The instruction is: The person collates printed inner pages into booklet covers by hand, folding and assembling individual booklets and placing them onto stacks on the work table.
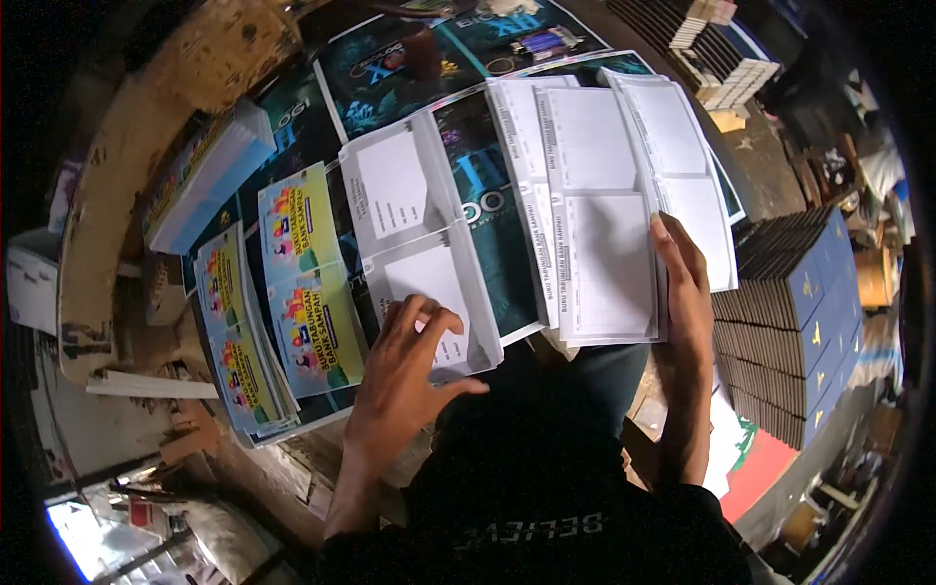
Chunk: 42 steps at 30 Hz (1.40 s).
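My left hand [405,366] is over the lower end of a stack of white printed sheets [395,185]. Its fingers are bent, the thumb stands apart, and nothing shows in its grasp. My right hand [684,278] rests along the right edge of another stack of white printed sheets [609,253], fingers stretched out and thumb hidden. That stack partly covers a similar stack [517,127] to its left. More white sheets [682,141] lie on the right, beside my right fingertips. Left of my left hand are yellow-green illustrated cover sheets [307,283] and a second pile of covers [232,331].
Dark printed poster sheets [390,78] cover the work surface under the stacks. A thick block of booklets [214,175] stands at the left, beside a worn wooden board [97,224]. Tall piles of blue-covered books [790,322] rise at the right, with more bound stacks [702,49] behind.
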### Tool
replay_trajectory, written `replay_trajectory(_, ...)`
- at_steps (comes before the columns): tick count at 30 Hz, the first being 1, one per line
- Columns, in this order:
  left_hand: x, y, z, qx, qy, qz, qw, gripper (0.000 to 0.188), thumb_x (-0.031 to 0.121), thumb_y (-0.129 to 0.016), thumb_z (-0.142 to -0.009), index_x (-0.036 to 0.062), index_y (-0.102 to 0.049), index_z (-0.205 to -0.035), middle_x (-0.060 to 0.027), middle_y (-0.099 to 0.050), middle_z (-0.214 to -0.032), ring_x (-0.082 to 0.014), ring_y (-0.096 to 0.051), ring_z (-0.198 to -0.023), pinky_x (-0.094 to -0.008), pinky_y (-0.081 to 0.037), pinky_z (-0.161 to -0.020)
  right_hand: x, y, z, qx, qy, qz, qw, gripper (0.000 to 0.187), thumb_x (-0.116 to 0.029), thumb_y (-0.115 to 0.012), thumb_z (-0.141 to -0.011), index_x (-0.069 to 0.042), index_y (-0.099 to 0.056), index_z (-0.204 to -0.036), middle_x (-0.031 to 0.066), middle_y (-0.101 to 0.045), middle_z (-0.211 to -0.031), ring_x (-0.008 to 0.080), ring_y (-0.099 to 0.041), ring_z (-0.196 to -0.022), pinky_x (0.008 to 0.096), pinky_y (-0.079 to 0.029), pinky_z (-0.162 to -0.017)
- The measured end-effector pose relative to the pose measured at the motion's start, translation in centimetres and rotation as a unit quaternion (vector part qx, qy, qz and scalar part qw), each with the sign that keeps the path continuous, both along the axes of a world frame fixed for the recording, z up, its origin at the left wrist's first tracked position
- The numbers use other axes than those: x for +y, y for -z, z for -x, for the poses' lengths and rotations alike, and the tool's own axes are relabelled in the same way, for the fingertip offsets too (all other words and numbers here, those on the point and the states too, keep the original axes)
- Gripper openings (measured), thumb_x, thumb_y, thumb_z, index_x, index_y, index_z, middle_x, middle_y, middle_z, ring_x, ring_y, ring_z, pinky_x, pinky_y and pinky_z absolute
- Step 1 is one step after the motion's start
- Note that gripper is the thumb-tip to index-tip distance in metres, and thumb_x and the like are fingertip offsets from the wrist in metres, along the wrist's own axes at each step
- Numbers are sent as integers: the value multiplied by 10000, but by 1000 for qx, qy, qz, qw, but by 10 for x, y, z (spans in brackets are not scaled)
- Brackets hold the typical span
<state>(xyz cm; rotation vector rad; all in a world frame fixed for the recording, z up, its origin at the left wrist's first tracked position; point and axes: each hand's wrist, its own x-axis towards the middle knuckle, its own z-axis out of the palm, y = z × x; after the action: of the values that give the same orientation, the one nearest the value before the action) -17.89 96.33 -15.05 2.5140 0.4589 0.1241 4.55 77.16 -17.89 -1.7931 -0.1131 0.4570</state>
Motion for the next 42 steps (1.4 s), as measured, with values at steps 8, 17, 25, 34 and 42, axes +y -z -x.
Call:
replay_trajectory(8, 15, 24, 35, -136, -128, 256, 948, 128, 29, -753, -816, -36, -685, -903, -145, -702, -867, -206, -686, -782, -320, -542, -718, 5, -10, 4, -42, -70, 31, 996, 679, -85, -744, -850, 56, -409, -1423, 226, -638, -1177, 230, -659, -988, 334, -530, -848)
replay_trajectory(17, 18, 32, 57, -198, -173, 353, 898, 128, -91, -773, -755, -40, -692, -839, -191, -716, -973, -252, -703, -957, -365, -579, -854, 41, -16, 34, -76, -152, -92, 981, 629, 76, -578, -901, 44, -314, -1472, 196, -419, -1459, 234, -599, -1149, 335, -466, -1033)
replay_trajectory(25, 29, 13, 53, -194, -72, 421, 883, 219, -17, -771, -790, -15, -703, -999, -164, -690, -1165, -256, -656, -1110, -381, -532, -968, 94, 17, 72, -123, -351, -171, 912, 694, 62, -574, -845, 62, -287, -1477, 222, -451, -1416, 261, -420, -1339, 341, -316, -1117)
replay_trajectory(34, 79, 19, 124, -8, -107, 8, 994, 640, 178, -832, -704, 129, -620, -1306, -106, -612, -1328, -237, -510, -1320, -402, -338, -1169, 104, -8, 82, 6, -221, 30, 975, 627, -375, -497, -1008, 5, -358, -1487, 249, -449, -1448, 347, -448, -1340, 430, -294, -1148)
replay_trajectory(42, 76, 56, 144, -174, -234, 17, 956, 199, 57, -610, -952, -1, -627, -1142, -78, -652, -918, -139, -608, -832, -274, -459, -765, 112, 8, 86, -58, -303, -119, 944, 595, -12, -615, -928, 68, -332, -1446, 205, -514, -1338, 235, -566, -1180, 345, -527, -959)
